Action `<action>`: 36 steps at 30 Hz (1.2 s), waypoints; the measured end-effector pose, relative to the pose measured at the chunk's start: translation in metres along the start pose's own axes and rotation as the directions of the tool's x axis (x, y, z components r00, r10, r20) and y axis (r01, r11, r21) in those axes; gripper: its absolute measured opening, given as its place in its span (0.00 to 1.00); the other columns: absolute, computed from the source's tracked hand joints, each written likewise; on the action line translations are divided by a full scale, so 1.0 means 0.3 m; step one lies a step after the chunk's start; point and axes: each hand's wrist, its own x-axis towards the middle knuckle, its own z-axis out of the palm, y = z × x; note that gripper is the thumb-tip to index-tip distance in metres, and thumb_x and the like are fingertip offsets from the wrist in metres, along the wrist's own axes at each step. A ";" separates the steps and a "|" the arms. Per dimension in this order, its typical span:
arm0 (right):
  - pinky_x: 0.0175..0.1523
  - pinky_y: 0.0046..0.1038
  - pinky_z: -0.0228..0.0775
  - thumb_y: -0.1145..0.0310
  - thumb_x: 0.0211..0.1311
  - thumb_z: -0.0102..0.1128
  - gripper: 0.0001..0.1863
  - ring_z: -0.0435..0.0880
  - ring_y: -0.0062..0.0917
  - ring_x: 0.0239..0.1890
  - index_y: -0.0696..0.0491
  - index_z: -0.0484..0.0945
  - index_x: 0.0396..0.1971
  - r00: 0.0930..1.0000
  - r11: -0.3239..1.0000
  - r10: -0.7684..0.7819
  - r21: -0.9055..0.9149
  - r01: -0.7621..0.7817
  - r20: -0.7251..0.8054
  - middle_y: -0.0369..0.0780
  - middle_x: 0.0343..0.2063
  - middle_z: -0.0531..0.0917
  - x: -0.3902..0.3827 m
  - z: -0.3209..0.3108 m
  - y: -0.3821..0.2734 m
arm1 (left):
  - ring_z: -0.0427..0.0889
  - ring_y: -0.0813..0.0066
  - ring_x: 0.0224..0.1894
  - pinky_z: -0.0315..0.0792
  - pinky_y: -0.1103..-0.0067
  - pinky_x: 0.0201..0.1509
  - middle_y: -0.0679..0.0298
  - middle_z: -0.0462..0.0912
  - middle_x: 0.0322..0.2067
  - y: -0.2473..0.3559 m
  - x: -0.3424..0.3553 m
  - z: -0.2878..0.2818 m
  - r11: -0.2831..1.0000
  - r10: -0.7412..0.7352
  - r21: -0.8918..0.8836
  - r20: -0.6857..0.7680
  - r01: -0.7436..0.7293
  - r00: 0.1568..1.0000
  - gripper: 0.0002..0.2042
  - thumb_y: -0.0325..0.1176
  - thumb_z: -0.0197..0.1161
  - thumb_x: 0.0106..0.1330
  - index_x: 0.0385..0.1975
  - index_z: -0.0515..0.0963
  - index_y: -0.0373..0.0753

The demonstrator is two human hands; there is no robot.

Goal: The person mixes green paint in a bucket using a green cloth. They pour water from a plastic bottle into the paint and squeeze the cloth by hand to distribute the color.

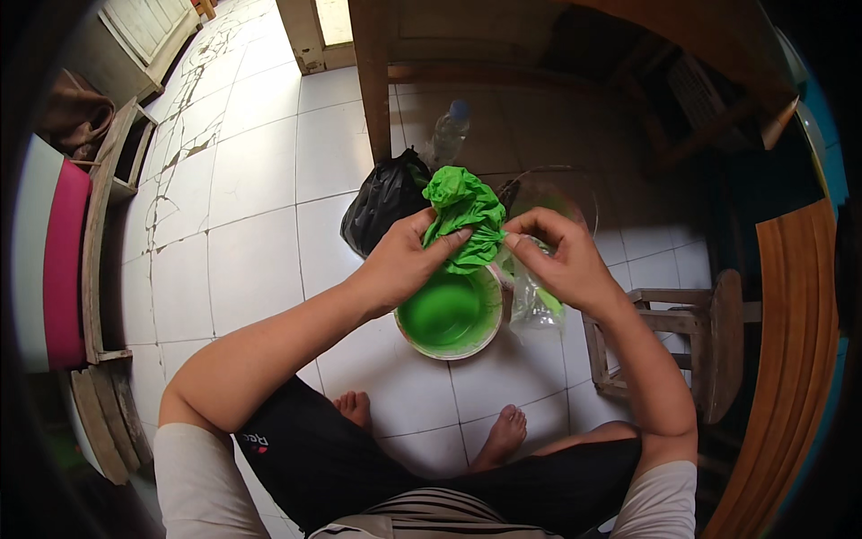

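From the head camera, looking down past the person's knees and bare feet (431,427) on a white tiled floor (260,198), both hands meet over a small round bowl (452,314) whose inside is coated bright green. The left hand (404,262) is closed in a pinch on a crumpled green cloth (465,216), thumb and fingers gripping its lower left edge, so that the bunched fabric stands up above the bowl and its lower end hangs to the bowl's far rim. The right hand (561,260) is also closed, its fingertips pinching the cloth's right edge just beside the left hand's fingers; under its palm hangs a clear plastic bag (532,301) with a green streak, touching the right side of the bowl, though whether the hand grips that bag too cannot be told. Behind the left hand a knotted black plastic bag (384,202) sits on the tiles, and farther back a clear plastic bottle with a blue cap (447,133) stands near a wooden table leg (373,81). A clear glass bowl (557,198) shows behind the right hand. A low wooden stool (691,341) stands at the right, beside the forearm, and a pink cushion on a wooden bench (67,260) lies along the far left edge.
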 end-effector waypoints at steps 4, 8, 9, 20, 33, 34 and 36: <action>0.47 0.23 0.71 0.69 0.61 0.60 0.11 0.79 0.17 0.38 0.59 0.78 0.39 0.990 0.999 0.049 -0.022 -0.046 0.132 0.37 0.33 0.82 0.005 -0.038 0.014 | 0.77 0.81 0.48 0.72 0.81 0.54 0.65 0.80 0.46 0.027 -0.012 0.007 0.997 0.001 0.081 0.023 -0.003 1.000 0.16 0.33 0.59 0.69 0.54 0.71 0.36; 0.45 0.22 0.71 0.69 0.60 0.62 0.11 0.78 0.15 0.38 0.58 0.78 0.39 1.000 0.963 0.031 0.266 -0.030 0.001 0.37 0.33 0.81 -0.001 0.024 0.025 | 0.77 0.80 0.48 0.71 0.80 0.54 0.65 0.80 0.46 0.029 -0.014 0.014 0.994 0.041 0.097 0.034 -0.044 0.999 0.17 0.34 0.61 0.67 0.53 0.72 0.36; 0.44 0.21 0.71 0.69 0.60 0.63 0.11 0.78 0.14 0.38 0.58 0.79 0.40 0.999 0.971 0.039 0.236 -0.037 -0.005 0.36 0.33 0.81 0.000 0.037 0.012 | 0.77 0.80 0.49 0.71 0.80 0.55 0.65 0.80 0.46 0.023 -0.014 0.014 0.993 0.060 0.094 0.053 -0.065 0.997 0.18 0.34 0.62 0.67 0.54 0.72 0.36; 0.42 0.19 0.69 0.70 0.61 0.61 0.12 0.77 0.15 0.40 0.60 0.80 0.42 1.000 0.976 -0.001 0.216 0.008 -0.031 0.37 0.37 0.81 0.009 0.035 0.026 | 0.74 0.86 0.42 0.70 0.83 0.47 0.69 0.77 0.40 0.000 -0.006 -0.002 0.994 0.045 0.098 0.022 -0.047 0.999 0.14 0.37 0.58 0.70 0.50 0.73 0.39; 0.34 0.20 0.67 0.68 0.61 0.63 0.11 0.76 0.17 0.32 0.62 0.79 0.36 0.990 0.996 -0.092 -0.004 0.092 -0.104 0.37 0.29 0.79 0.008 0.045 0.039 | 0.74 0.88 0.36 0.70 0.86 0.41 0.72 0.77 0.34 0.001 -0.003 0.006 0.988 -0.051 0.144 -0.027 0.055 0.998 0.13 0.42 0.55 0.72 0.42 0.77 0.38; 0.35 0.20 0.67 0.68 0.62 0.62 0.11 0.77 0.17 0.33 0.62 0.79 0.36 0.987 0.994 -0.071 0.068 0.081 -0.145 0.37 0.29 0.79 0.009 0.043 0.040 | 0.74 0.88 0.35 0.70 0.86 0.41 0.72 0.77 0.33 -0.019 0.004 -0.002 0.987 0.030 0.160 -0.040 -0.024 0.999 0.14 0.43 0.54 0.72 0.43 0.77 0.38; 0.36 0.20 0.67 0.69 0.62 0.61 0.11 0.77 0.16 0.34 0.61 0.79 0.38 0.989 0.993 -0.060 0.090 0.073 -0.135 0.37 0.31 0.80 0.012 0.037 0.043 | 0.74 0.88 0.35 0.70 0.86 0.41 0.73 0.78 0.32 -0.031 0.007 -0.005 0.979 0.111 0.178 -0.052 -0.100 0.992 0.16 0.44 0.53 0.73 0.44 0.78 0.38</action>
